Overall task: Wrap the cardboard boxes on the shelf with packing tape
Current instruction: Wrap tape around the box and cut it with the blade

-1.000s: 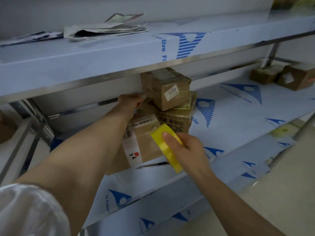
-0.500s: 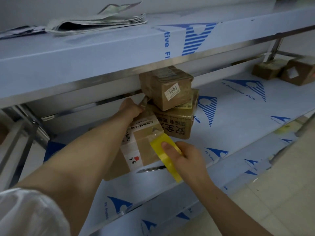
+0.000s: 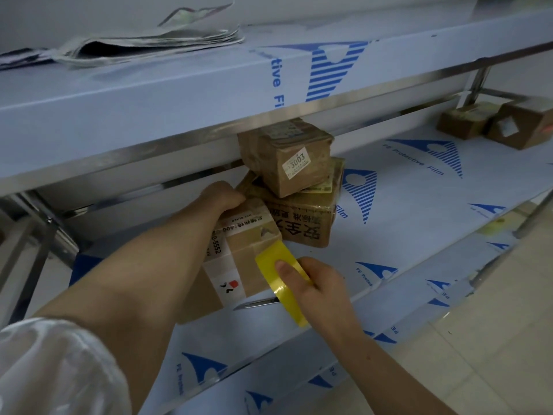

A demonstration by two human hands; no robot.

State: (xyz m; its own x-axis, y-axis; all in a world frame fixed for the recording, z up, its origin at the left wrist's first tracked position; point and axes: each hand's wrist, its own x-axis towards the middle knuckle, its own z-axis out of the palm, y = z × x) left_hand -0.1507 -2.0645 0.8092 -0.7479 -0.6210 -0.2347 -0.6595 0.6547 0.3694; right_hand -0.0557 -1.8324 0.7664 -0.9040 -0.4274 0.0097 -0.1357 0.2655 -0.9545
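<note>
The right hand (image 3: 321, 290) is gripping the yellow tape roll (image 3: 273, 262), thumb pressing flat on the roll's outer face and the fingers wrapping round behind it. The roll is standing on edge, its upper end lying right against the near right corner of the front box (image 3: 239, 259). The left hand (image 3: 221, 197) is reaching across that box, fingers curling over its far top edge and gripping it, a white sleeve (image 3: 54, 369) showing at the arm's near end. The front box, with its white labels, is sitting tilted on the shelf (image 3: 404, 211). Just behind and to its right, the printed box (image 3: 302, 223) is sitting flat, touching it, and the top box (image 3: 284, 163), wearing a 3003 sticker, is resting on the printed box, close under the upper shelf (image 3: 149, 109). A thin silvery tool (image 3: 257, 304) is lying on the shelf beside the front box, one end hiding behind the roll; what it is, I cannot tell. Well off to the right, two more boxes (image 3: 465, 121) are sitting side by side at the back of the shelf. Folded papers (image 3: 149, 44) are lying on the upper shelf.
</note>
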